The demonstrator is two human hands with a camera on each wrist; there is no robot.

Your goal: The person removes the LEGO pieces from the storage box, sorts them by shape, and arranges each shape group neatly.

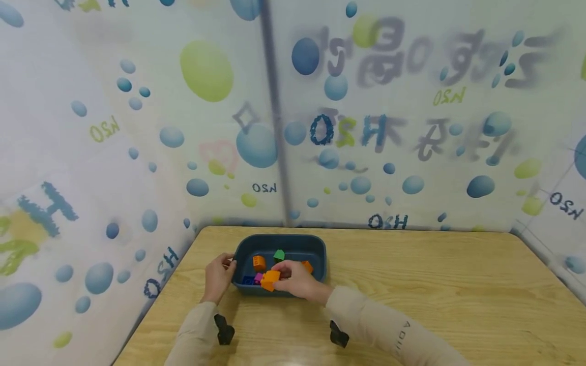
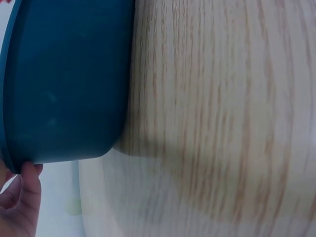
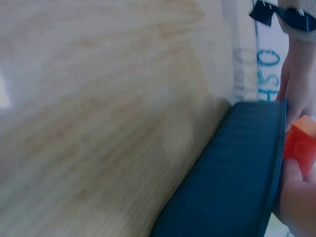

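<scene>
Orange block (image 1: 270, 279) sits pinched in our right hand (image 1: 297, 280), just above the near rim of the blue tub (image 1: 320, 249) on the desk (image 1: 435, 284). Our left hand (image 1: 218, 274) grips the tub's left edge, fingers curled. We judge we're mid-lift; next we need a steady carry clear of the rim.

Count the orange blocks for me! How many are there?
3 that I can see. One is in the right hand at the blue bin's near rim, one lies inside on the left, and one peeks out behind that hand. More may be hidden.
</scene>
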